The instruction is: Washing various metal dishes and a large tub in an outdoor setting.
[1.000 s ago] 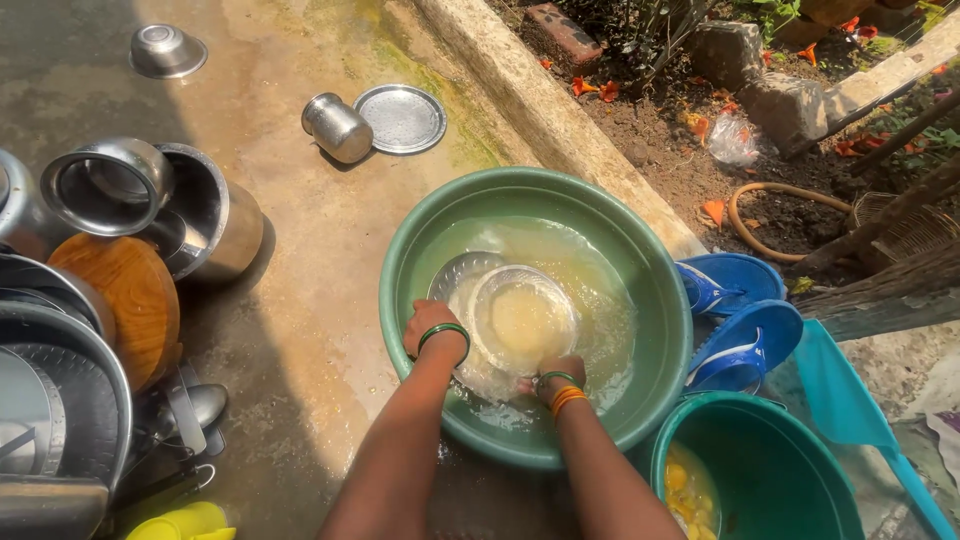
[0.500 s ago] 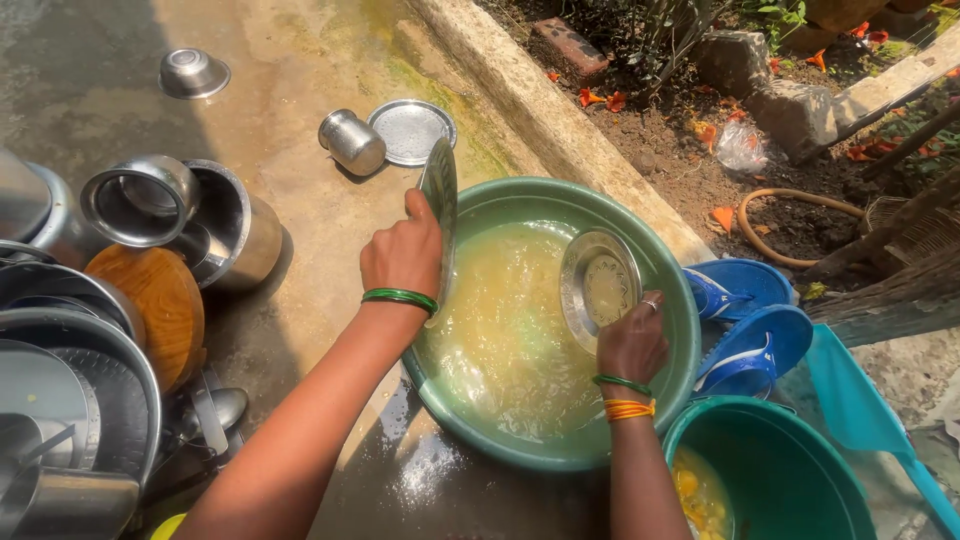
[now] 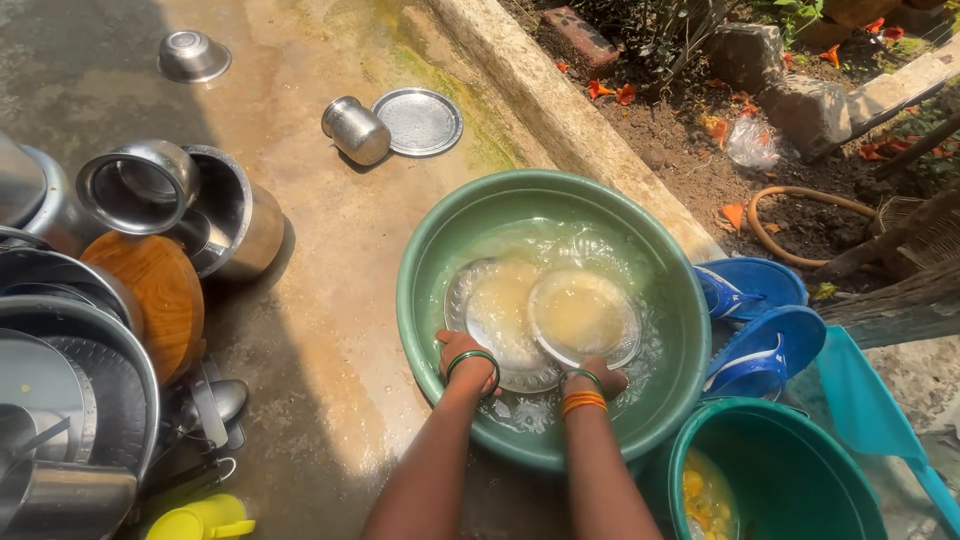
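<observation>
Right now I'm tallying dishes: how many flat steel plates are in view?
3: two plates in the green basin, one in the left hand, one in the right; one on the ground. The pile may hide more.

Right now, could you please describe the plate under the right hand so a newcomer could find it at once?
Find the big green basin of cloudy water on the concrete. Two round steel plates lie dipped in it, overlapping. The right hand grips the smaller plate, which lies on top and nearer the blue sandals; the left hand holds the larger plate.

Hands (image 3: pixel 530 368) on plates (image 3: pixel 545 318) (green basin (image 3: pixel 430 300))
</observation>
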